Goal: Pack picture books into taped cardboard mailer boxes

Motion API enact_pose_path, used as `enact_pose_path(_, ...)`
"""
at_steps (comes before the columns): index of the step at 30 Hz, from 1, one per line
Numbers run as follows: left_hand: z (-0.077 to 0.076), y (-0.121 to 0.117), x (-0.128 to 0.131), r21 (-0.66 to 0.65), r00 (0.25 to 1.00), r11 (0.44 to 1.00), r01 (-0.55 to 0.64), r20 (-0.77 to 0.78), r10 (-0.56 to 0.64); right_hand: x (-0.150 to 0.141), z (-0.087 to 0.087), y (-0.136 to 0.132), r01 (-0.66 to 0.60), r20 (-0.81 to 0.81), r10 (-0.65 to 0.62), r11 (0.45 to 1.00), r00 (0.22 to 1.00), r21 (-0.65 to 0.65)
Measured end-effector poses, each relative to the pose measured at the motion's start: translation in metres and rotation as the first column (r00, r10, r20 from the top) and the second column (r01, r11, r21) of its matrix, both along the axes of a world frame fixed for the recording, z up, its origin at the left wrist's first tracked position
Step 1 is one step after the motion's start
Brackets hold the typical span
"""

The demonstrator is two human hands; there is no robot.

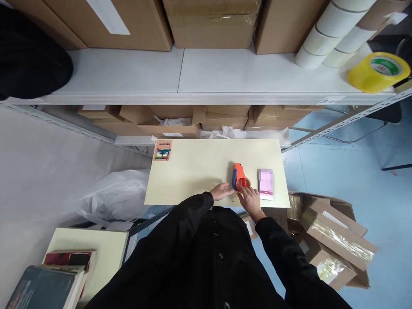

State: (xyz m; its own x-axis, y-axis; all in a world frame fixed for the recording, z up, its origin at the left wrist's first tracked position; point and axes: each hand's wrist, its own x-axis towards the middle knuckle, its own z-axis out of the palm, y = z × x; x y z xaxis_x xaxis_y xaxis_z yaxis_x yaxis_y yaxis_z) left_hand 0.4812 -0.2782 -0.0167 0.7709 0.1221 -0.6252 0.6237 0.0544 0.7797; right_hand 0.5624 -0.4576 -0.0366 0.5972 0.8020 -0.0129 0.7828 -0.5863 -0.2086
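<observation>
An orange-red and blue tape dispenser (239, 175) with a tape roll lies on the pale yellow table (193, 171), right of its middle. My right hand (250, 200) has its fingers closed on the near end of the dispenser; part of the grip is hidden from above. Just to the left, my left hand (222, 192) is held low near the table's front edge. Its fingers stretch toward the dispenser, loosely apart, with nothing in them. Beside my right hand lies a phone (266, 184) with a lit pink screen.
A small colourful card (162, 150) rests on the table's far left corner. Behind stands a shelf (206, 71) with cardboard boxes, white rolls and yellow tape (360, 78). A box of cartons (341, 231) is on the floor at right; books (45, 285) lie at lower left.
</observation>
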Motion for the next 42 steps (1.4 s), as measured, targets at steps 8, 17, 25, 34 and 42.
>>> enact_pose_path(8, 0.021, 0.043, -0.081, 0.273, 0.984, 0.961, -0.050, -0.149, 0.093, -0.003, 0.016, 0.035, -0.204, -0.250, 0.223, 0.974, 0.942, 0.102)
enact_pose_path(17, 0.027, 0.053, -0.175, 0.322, 0.902, 0.900, -0.295, -0.216, 0.373, -0.041, 0.025, 0.100, -0.477, -0.483, 0.397, 0.878, 0.781, -0.049)
enact_pose_path(25, 0.037, 0.051, -0.233, 0.301, 0.838, 0.841, -0.450, -0.182, 0.514, -0.072, 0.028, 0.149, -0.634, -0.496, 0.501, 0.761, 0.709, -0.139)
enact_pose_path(34, 0.031, 0.061, -0.344, 0.329, 0.764, 0.759, -0.562, -0.145, 0.628, -0.166, 0.040, 0.202, -0.743, -0.437, 0.616, 0.628, 0.656, -0.231)
enact_pose_path(42, 0.030, 0.101, -0.432, 0.360, 0.686, 0.648, -0.671, -0.030, 0.727, -0.265, 0.052, 0.281, -0.807, -0.306, 0.747, 0.561, 0.590, -0.187)
